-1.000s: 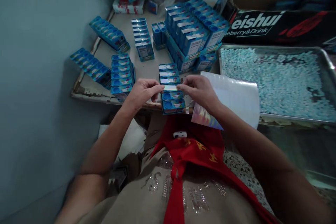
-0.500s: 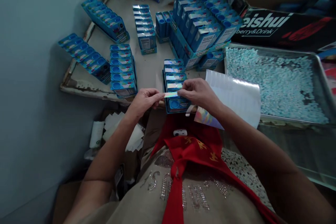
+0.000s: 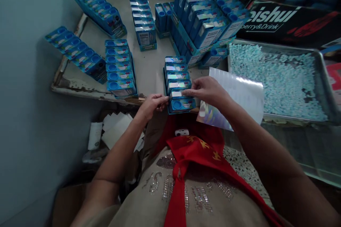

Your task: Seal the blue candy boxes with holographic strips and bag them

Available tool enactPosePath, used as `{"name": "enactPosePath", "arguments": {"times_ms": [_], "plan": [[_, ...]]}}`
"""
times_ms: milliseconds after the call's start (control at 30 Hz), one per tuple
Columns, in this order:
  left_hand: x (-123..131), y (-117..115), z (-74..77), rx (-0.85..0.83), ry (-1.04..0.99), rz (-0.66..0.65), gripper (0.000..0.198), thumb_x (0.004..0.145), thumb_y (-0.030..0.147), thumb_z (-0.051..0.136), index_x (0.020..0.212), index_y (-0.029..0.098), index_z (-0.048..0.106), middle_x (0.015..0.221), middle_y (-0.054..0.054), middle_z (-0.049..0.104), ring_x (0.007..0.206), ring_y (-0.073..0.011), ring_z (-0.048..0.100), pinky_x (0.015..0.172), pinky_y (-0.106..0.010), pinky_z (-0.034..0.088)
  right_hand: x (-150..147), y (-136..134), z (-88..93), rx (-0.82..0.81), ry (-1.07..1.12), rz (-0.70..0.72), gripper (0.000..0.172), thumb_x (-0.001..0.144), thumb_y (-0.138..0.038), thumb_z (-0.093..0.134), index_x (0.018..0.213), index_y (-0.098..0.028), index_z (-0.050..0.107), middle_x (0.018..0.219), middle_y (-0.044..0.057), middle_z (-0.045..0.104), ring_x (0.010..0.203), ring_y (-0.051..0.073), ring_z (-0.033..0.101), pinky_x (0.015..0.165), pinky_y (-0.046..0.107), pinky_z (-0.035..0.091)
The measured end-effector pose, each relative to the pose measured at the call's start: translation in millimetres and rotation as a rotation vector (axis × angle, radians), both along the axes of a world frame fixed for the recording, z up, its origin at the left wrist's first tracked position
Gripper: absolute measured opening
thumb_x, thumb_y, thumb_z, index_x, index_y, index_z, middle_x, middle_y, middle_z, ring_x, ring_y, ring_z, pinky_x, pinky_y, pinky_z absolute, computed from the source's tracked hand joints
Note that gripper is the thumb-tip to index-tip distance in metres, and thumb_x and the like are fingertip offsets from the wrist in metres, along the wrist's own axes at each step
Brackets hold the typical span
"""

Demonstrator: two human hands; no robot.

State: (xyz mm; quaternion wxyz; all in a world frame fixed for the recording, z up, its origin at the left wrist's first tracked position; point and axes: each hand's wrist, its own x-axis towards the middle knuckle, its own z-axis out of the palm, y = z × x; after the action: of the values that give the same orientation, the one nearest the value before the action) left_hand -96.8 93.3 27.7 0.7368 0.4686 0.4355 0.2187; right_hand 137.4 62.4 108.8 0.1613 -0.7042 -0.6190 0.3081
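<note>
A tray of blue candy boxes point(image 3: 182, 105), standing in a row, sits at the table's front edge. Across the top of the second box from the front lies a shiny silver sticker strip point(image 3: 176, 94). My right hand point(image 3: 206, 90) is closed, its fingertips pinched at the strip's right end on the box top. On the other side my left hand point(image 3: 153, 105) is closed too, thumb and forefinger at the strip's left end against the box's side. Boxes behind carry similar silver strips; the front one has none on top. A silver sticker sheet point(image 3: 234, 95) lies beneath my right wrist.
More blue box rows point(image 3: 121, 67) stand at the left, with a large stacked group point(image 3: 199, 17) behind. At right, a metal tray point(image 3: 318, 78) holds small pale-blue pieces before a black carton point(image 3: 290, 25). A white cylinder point(image 3: 95, 135) stands below the table.
The strip stretched between both hands has come down onto the second box's top. My left hand has shifted slightly lower, close against the box. The view has moved a little.
</note>
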Motion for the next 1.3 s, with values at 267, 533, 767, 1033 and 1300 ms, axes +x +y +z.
{"name": "enactPosePath", "arguments": {"times_ms": [267,533,767,1033,1300], "plan": [[8.5,-57.3,49.9,0.666,0.226,0.451,0.029,0.088,0.047,0.08,0.09,0.019,0.073,0.066,0.003,0.063,0.059,-0.0101,0.052,0.057,-0.022,0.041,3.0,-5.2,0.6,0.347,0.352,-0.172,0.054,0.092,-0.055,0.077,0.059,-0.022,0.051,0.057,-0.005,0.042,0.059,0.01,0.035,0.058,0.029,0.027],[56.3,-89.0,74.3,0.386,-0.07,0.202,0.035,0.086,0.053,0.083,0.086,0.019,0.072,0.071,0.0,0.069,0.056,-0.0104,0.054,0.055,-0.024,0.044,-15.7,-5.8,21.6,0.535,0.435,-0.193,0.06,0.09,-0.068,0.076,0.061,-0.022,0.05,0.06,-0.004,0.045,0.062,0.011,0.042,0.058,0.028,0.033],[19.9,-69.8,79.8,0.353,0.0,0.069,0.038,0.087,0.054,0.081,0.078,0.019,0.068,0.068,0.001,0.065,0.049,-0.0073,0.045,0.048,-0.022,0.036,-3.4,-32.0,16.4,0.314,0.773,-0.108,0.051,0.068,-0.063,0.094,0.083,-0.023,0.066,0.069,-0.003,0.061,0.064,0.013,0.056,0.059,0.028,0.044],[-14.8,-22.3,93.3,0.39,0.252,-0.254,0.032,0.092,0.047,0.073,0.079,0.019,0.066,0.061,0.002,0.058,0.05,-0.0084,0.046,0.047,-0.02,0.032,-14.1,-40.9,-2.6,0.305,0.78,-0.168,0.031,0.065,-0.029,0.089,0.076,-0.022,0.061,0.071,-0.004,0.062,0.065,0.012,0.055,0.061,0.029,0.042],[-21.0,-4.2,74.0,0.39,0.25,-0.359,0.035,0.09,0.049,0.072,0.073,0.02,0.067,0.06,0.0,0.059,0.051,-0.0103,0.048,0.047,-0.021,0.034,-31.3,-49.2,-10.0,0.279,0.493,-0.14,0.013,0.073,-0.024,0.071,0.081,-0.023,0.06,0.07,-0.004,0.06,0.067,0.013,0.052,0.063,0.03,0.037]]}}
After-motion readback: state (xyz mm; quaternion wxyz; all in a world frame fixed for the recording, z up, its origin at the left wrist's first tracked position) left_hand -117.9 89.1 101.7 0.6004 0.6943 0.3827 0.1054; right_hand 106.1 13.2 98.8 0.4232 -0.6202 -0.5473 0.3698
